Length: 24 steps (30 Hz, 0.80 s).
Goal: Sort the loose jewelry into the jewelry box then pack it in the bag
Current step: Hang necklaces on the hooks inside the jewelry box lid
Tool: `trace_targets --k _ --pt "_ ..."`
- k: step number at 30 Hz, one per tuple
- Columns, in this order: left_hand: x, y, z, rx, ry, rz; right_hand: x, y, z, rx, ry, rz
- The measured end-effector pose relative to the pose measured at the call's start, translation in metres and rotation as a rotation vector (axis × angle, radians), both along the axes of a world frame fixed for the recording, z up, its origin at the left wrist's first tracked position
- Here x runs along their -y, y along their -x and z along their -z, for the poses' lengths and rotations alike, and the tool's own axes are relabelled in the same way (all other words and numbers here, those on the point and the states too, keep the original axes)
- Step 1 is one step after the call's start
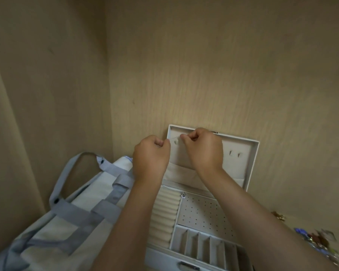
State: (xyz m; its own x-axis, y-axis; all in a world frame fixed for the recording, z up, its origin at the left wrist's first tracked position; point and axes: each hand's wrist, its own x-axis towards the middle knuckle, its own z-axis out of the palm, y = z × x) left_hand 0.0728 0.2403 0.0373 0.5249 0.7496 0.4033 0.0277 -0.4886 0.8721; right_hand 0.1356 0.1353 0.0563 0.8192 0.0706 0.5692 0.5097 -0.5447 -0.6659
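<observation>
Inspected inside a pale wood-grain recess: back wall (223, 65) behind the jewelry box (157, 257), side wall (47, 75) to its left. Counted one box, open; one grey-strapped bag (47, 241) lying just left of it; one heap of loose jewelry (317, 239) right of it, blurred.

Found the box with long axis running left to right, lid (243, 145) raised at the far side against the back wall, lining facing the camera, latch (188, 268) at the near front edge.

Counted inside:
- one column of ring rolls (165, 214) at the left
- one perforated panel (204, 214) beside them
- at least five slotted compartments (204, 249) along the front
- one small silver stud (183, 195) at the panel's far left corner

Noted three tabs (231, 153) on the lid lining.

Recorded both hands raised before the lid's upper left: left hand (151, 153) and right hand (204, 147) with fingers curled, each pinching an end of a thin pale strand (174, 137), too faint to identify.
</observation>
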Motion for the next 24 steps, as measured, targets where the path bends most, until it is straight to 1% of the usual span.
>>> trace_targets --k 3,6,11,14,16,19,20,24 --pt "0.001 -0.006 0.003 -0.097 -0.016 -0.034 -0.006 0.001 0.002 0.003 0.059 0.080" --pt "0.005 -0.005 0.007 -0.120 -0.014 -0.046 -0.008 0.001 0.004 -0.005 0.103 0.102" --pt "0.002 0.002 0.013 -0.172 -0.032 0.000 0.002 0.010 0.011 -0.064 0.267 0.053" --pt "-0.001 0.011 0.013 -0.152 -0.041 0.129 0.008 0.018 0.020 -0.185 0.298 -0.041" --pt "-0.001 0.017 0.012 -0.137 0.024 0.270 0.012 0.021 0.026 -0.320 0.251 -0.144" --pt "-0.002 0.024 0.010 -0.145 0.207 0.498 0.020 0.033 0.030 -0.566 0.051 -0.351" --pt "0.000 0.027 0.008 -0.156 0.229 0.552 0.023 0.038 0.028 -0.628 -0.012 -0.417" --pt "0.004 0.035 0.002 -0.184 0.096 0.616 0.032 0.053 0.019 -0.798 -0.216 -0.690"
